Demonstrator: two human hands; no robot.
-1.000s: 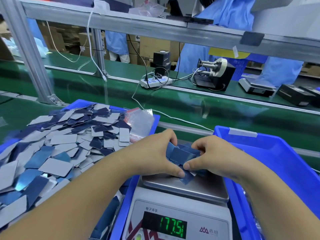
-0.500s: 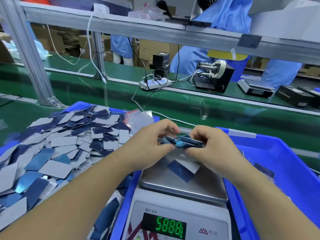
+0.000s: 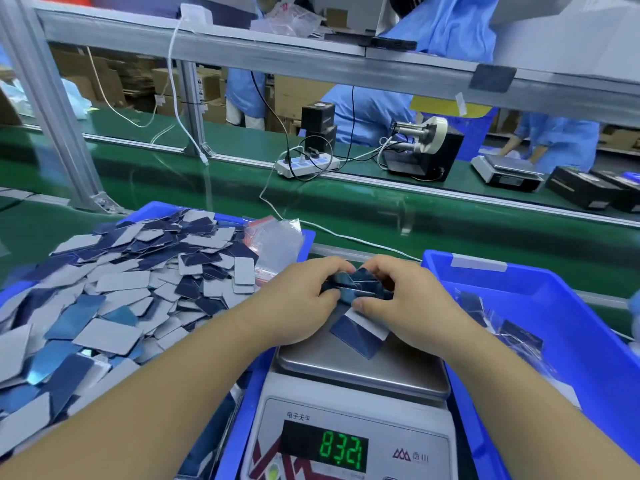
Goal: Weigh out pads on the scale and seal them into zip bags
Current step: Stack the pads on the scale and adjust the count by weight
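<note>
Hidden: pads [image 3: 358, 285] mostly covered by left hand [image 3: 301, 299] and right hand [image 3: 405, 303], both gripping them.
Left bin [image 3: 308, 237]: loose pads, bags [image 3: 277, 240].
Scale [image 3: 363, 372]: two pads.

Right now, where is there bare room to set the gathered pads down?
The scale pan is bare toward the display, below the loose pad. The left bin is heaped with pads. The right bin holds filled bags; its near wall is bare.

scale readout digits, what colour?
Green, on a black display of the white electronic scale; head view, bottom centre.
</note>
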